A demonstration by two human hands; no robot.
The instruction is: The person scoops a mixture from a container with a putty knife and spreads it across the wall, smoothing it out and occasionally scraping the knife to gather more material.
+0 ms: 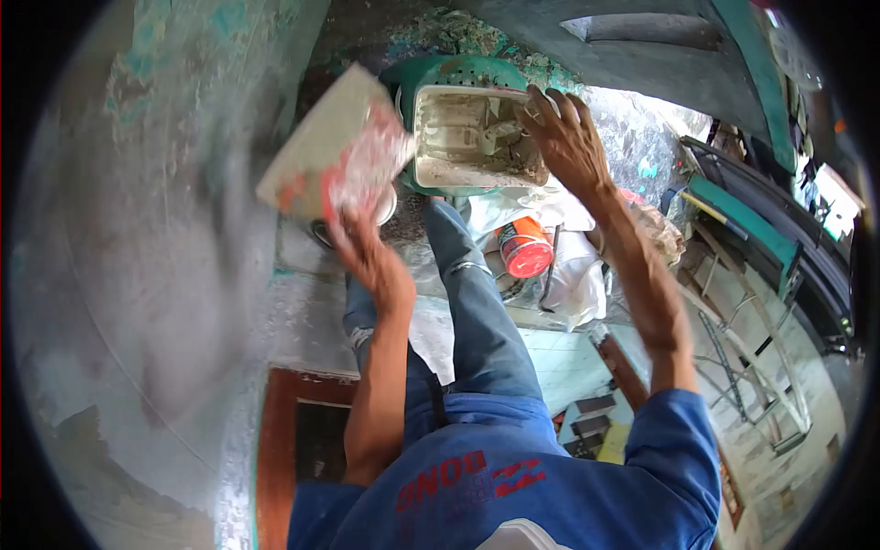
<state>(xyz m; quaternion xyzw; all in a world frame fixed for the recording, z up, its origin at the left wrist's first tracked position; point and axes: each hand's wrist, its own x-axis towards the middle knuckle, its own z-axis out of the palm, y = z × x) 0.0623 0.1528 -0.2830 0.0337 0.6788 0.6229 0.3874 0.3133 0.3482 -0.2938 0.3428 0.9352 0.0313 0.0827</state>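
Note:
My left hand (368, 259) is closed on the near edge of a cream flat board (316, 137), held tilted left of a tub. Reddish and whitish smears cover the board's right part, and motion blurs it. The rectangular tub (449, 181) is off-white, with whitish residue and some loose pieces inside. Under it stands a green plastic seat (477, 70) with small holes. At the tub's right rim is my right hand (570, 137), its fingers apart and bent over the corner, with nothing seen in them. Behind the board, a round pale rim (387, 205) partly shows.
An orange-red bucket (525, 247) lies tipped beside white plastic bags (577, 280), right of my legs. A worn plastered wall (156, 229) rises close on the left. Metal frames (747, 339) lean at the right. Below me is a brown wooden frame (280, 440).

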